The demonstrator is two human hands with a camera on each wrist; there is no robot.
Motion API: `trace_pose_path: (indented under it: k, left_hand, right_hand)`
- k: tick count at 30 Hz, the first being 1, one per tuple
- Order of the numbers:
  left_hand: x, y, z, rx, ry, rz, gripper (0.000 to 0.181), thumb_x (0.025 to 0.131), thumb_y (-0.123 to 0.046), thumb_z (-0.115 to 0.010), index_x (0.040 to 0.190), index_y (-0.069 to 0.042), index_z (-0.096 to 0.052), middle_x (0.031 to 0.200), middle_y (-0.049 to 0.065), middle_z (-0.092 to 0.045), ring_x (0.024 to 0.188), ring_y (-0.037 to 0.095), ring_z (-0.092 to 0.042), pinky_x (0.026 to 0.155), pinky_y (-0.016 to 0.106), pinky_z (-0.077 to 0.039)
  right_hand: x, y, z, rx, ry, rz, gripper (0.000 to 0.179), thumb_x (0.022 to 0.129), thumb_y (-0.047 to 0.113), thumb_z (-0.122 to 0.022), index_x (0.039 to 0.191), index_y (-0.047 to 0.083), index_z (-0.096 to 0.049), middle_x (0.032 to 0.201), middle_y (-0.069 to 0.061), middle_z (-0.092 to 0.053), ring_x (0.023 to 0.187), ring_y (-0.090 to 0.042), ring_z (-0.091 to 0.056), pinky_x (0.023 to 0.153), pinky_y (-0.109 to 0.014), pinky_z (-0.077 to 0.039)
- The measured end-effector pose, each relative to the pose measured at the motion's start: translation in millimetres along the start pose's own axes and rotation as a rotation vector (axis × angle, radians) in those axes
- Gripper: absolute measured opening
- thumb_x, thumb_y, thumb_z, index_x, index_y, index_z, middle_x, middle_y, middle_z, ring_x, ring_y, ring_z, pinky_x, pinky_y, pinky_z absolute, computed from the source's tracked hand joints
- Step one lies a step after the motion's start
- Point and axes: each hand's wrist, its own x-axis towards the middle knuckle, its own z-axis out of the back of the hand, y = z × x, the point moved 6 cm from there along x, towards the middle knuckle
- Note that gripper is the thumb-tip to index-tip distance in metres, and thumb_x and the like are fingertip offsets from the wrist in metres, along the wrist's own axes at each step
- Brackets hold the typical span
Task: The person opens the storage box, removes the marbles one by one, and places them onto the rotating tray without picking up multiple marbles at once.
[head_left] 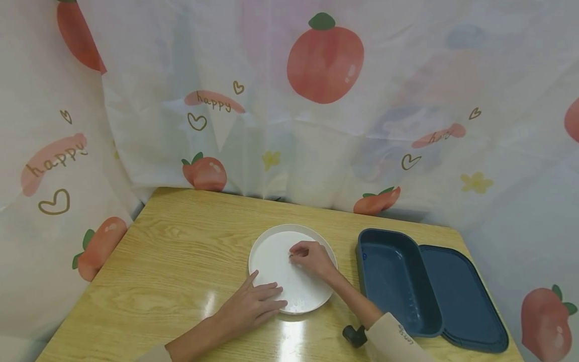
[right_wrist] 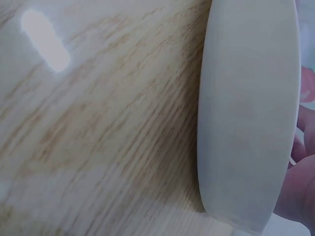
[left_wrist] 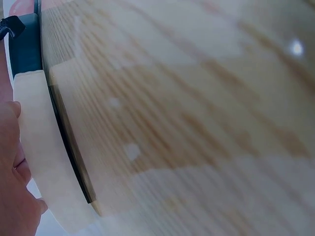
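A round white plate (head_left: 294, 271) with a raised rim lies on the wooden table. My left hand (head_left: 251, 304) reaches over its near left rim, fingers straight and spread. In the left wrist view, that hand (left_wrist: 19, 167) shows at the left edge, beside the plate's side wall (left_wrist: 49, 142). Over the plate's upper right part is my right hand (head_left: 312, 259), with bent fingers and the thumb close to the index fingertip. I cannot tell whether something small is between them. The right wrist view shows part of this hand (right_wrist: 300, 182) behind the plate wall (right_wrist: 248, 113).
Right of the plate stands a dark blue rectangular container (head_left: 398, 281) without its cover. A matching blue lid (head_left: 466, 296) lies against its right side. A small black object (head_left: 354, 336) is by the right sleeve. A fruit-print curtain (head_left: 271, 125) hangs behind the wooden table (head_left: 181, 241).
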Motion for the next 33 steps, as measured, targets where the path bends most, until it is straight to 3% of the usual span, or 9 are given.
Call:
trace_pose_path:
  k: [9,19,24,33]
  left_hand:
    - [1.4,-0.3,1.7,-0.026,0.008,0.012,0.024,0.096,-0.028,-0.067,0.119,-0.026,-0.074,0.129,0.001,-0.066,0.123,0.019,-0.059,0.105,0.064,-0.035]
    - [2.1,-1.1,1.7,-0.015,0.002,0.006,0.024,0.096,-0.028,-0.067,0.118,-0.025,-0.075,0.129,0.001,-0.066,0.122,0.018,-0.060,0.104,0.064,-0.037]
    - [1.7,-1.0,2.5,-0.018,-0.005,0.004,0.024,0.095,-0.027,-0.067,0.118,-0.025,-0.075,0.128,0.002,-0.067,0.122,0.019,-0.060,0.103,0.065,-0.037]
    - [1.6,-1.7,2.1,-0.030,-0.035,-0.009,0.023,0.095,-0.026,-0.067,0.116,-0.023,-0.075,0.126,0.003,-0.067,0.120,0.020,-0.061,0.101,0.066,-0.038]
  right_hand:
    - [-0.2,15,21,0.013,-0.020,-0.038,0.015,0.086,0.007,-0.077,0.101,0.005,-0.076,0.095,-0.002,-0.073,0.087,-0.019,-0.067,0.074,-0.033,-0.056]
    - [-11.6,31,60,0.070,-0.028,0.014,0.024,0.090,0.010,-0.075,0.112,0.000,-0.072,0.104,-0.011,-0.071,0.096,-0.026,-0.067,0.081,-0.037,-0.057]
    - [-22.5,31,81,0.113,-0.039,-0.001,0.028,0.091,0.011,-0.074,0.117,0.002,-0.070,0.113,-0.019,-0.068,0.102,-0.029,-0.066,0.084,-0.040,-0.056]
    - [-42.2,19,121,0.114,-0.097,-0.015,0.032,0.093,0.015,-0.072,0.122,0.001,-0.068,0.115,-0.013,-0.069,0.105,-0.027,-0.066,0.085,-0.032,-0.054]
